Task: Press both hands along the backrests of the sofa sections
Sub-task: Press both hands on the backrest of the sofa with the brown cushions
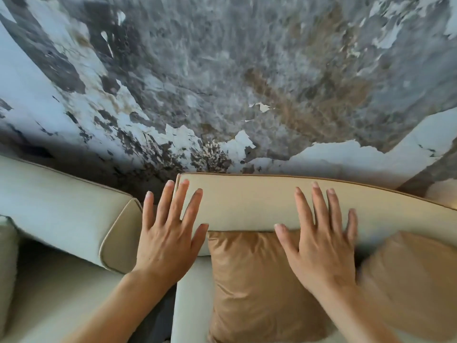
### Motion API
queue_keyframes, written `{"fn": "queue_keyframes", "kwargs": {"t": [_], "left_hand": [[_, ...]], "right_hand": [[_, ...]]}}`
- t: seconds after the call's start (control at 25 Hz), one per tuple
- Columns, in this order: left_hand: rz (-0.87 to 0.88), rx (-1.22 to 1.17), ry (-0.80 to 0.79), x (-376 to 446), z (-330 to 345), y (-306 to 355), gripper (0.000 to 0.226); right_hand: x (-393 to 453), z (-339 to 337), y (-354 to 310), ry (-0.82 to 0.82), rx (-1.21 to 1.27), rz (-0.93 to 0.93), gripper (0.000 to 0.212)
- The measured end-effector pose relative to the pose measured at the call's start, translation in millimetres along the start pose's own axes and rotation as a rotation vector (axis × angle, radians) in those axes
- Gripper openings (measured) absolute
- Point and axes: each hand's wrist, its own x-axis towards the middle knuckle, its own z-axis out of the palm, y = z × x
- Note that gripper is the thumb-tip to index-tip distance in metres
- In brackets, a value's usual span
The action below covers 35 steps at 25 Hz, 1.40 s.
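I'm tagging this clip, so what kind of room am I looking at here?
Probably a living room or lounge: two cream sofa backrests meet at a gap, tan cushions lean against one, and the wall behind has badly peeling paint.

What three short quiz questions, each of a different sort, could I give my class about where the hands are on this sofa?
1. True or false: both hands are spread flat with fingers apart.
2. Which hand lies nearest the gap between the two sofa sections? A) left B) right
3. Fill in: the tan cushion leans below the ____ section's backrest.

Key
1. True. The left hand and right hand are both open and splayed.
2. A. The left hand sits at the end of the right backrest, beside the gap; the left backrest is untouched.
3. Right. The tan cushion lies between the hands, under that backrest.
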Motion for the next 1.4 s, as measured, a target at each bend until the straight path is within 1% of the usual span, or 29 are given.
{"fn": "queue_keyframes", "kwargs": {"t": [0.2,0.28,0.36,0.44,0.6,0.76,1.0,1.16,1.28,1.4], "left_hand": [[-0.049,0.059,-0.104,22,139,-3,0.066],[-0.066,0.049,-0.146,32,186,-7,0.07],[-0.09,0.018,-0.11,34,221,-10,0.074],[-0.081,0.011,-0.041,36,243,-13,0.076],[-0.037,0.034,0.018,71,261,-20,0.075],[-0.009,0.042,-0.002,112,272,-18,0.075],[0.045,0.039,0.042,168,298,-21,0.073],[0.071,0.032,0.081,188,310,-22,0.073],[0.081,0.008,0.064,190,312,-23,0.073],[0.08,-0.005,-0.005,190,302,-24,0.074]], "right_hand": [[44,143,14,-0.084,0.03,0.027,0.075],[56,194,13,-0.154,0.043,0.022,0.077],[61,233,10,-0.198,0.038,0.009,0.079],[65,260,11,-0.177,0.047,0.007,0.08],[92,282,16,-0.135,0.033,0.021,0.079],[126,295,22,-0.111,0.034,0.068,0.08],[170,314,29,-0.074,0.003,0.116,0.079],[186,321,33,-0.052,-0.005,0.132,0.078],[188,324,32,-0.042,0.0,0.131,0.079],[188,320,31,-0.075,-0.023,0.139,0.08]]}}
